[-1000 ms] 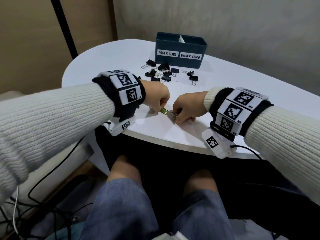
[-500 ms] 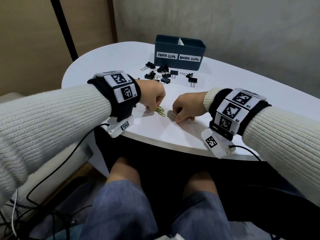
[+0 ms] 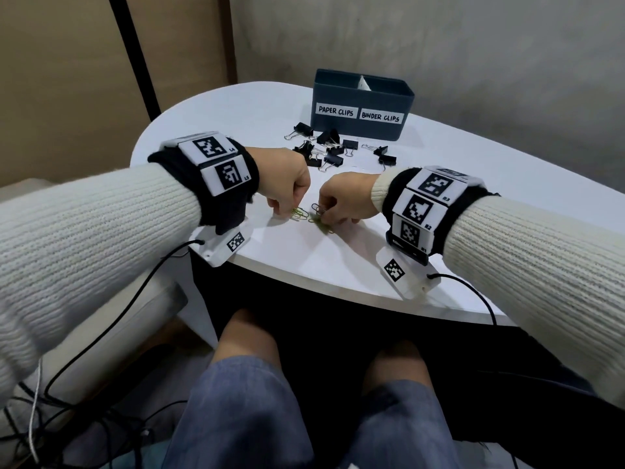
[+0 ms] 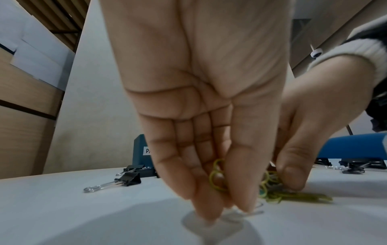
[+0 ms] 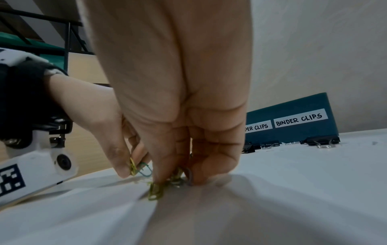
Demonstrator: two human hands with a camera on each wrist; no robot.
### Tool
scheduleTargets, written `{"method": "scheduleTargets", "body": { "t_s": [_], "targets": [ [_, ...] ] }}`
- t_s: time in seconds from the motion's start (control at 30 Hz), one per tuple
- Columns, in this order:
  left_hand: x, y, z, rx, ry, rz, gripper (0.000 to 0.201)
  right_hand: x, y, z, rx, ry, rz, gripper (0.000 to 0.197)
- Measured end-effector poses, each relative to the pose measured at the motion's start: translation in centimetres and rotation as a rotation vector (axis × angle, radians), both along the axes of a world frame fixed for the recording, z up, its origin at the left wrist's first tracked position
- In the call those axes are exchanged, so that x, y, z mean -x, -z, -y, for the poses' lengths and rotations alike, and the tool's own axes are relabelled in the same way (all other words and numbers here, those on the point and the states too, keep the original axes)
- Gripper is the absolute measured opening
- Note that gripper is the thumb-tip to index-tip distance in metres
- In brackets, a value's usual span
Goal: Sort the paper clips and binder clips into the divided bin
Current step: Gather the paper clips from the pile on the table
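A small heap of paper clips (image 3: 316,220), mostly yellow-green, lies near the front edge of the white table (image 3: 338,265). My left hand (image 3: 287,184) pinches yellow paper clips (image 4: 216,178) between thumb and fingers, fingertips down on the table. My right hand (image 3: 341,198) pinches a grey paper clip (image 3: 318,208) and presses on the heap (image 5: 163,185). Several black binder clips (image 3: 333,150) lie scattered behind the hands. The dark blue divided bin (image 3: 363,108), labelled PAPER CLIPS on its left half and BINDER CLIPS on its right, stands at the back.
The table's curved front edge (image 3: 304,292) runs just below my wrists, with my knees under it. Cables (image 3: 101,333) hang from the wrist cameras at the left. A grey wall stands behind the bin. A blue chair (image 4: 356,145) shows in the left wrist view.
Both hands have shifted slightly forward on the table. The paper clips between them are now split into a bunch at each hand, and the right hand has lifted a grey one.
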State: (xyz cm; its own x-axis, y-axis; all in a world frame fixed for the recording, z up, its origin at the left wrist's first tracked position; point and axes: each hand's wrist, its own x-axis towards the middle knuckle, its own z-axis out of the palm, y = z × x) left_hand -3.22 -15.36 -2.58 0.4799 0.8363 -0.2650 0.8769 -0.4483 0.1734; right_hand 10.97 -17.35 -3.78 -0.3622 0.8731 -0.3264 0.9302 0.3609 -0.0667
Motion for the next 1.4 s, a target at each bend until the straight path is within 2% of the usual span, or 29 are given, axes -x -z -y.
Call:
{"method": "scheduleTargets", "body": {
  "t_s": [0.07,0.27,0.47,0.6,0.87,1.1,1.2,1.4],
  "targets": [
    [0.2,0.2,-0.1,0.003,-0.009,-0.007,0.022,-0.1,0.0,0.0,0.005,0.013,-0.023,0.014],
    [0.2,0.3,-0.4,0.016,0.001,-0.011,0.023,-0.2,0.2,0.0,0.020,0.054,-0.048,0.045],
    [0.2,0.4,-0.5,0.020,0.006,-0.009,0.023,0.3,0.1,0.3,0.002,-0.005,0.011,0.027],
    [0.2,0.5,-0.5,0.015,0.005,-0.013,0.023,0.8,0.1,0.6,-0.007,-0.039,0.078,0.028],
    [0.1,0.5,-0.3,0.019,0.012,-0.007,0.024,1.3,-0.3,1.5,-0.166,-0.150,0.277,0.032],
    [0.2,0.3,-0.2,0.025,0.005,-0.012,0.025,1.1,0.0,1.2,-0.224,-0.179,0.252,0.036],
    [0.0,0.2,-0.3,0.029,-0.005,-0.010,0.026,0.8,-0.5,0.9,-0.188,-0.152,0.239,0.030],
    [-0.5,0.2,-0.4,0.051,-0.005,-0.012,0.026,-0.4,-0.7,0.0,-0.119,-0.068,0.063,0.024]
  ]
}}
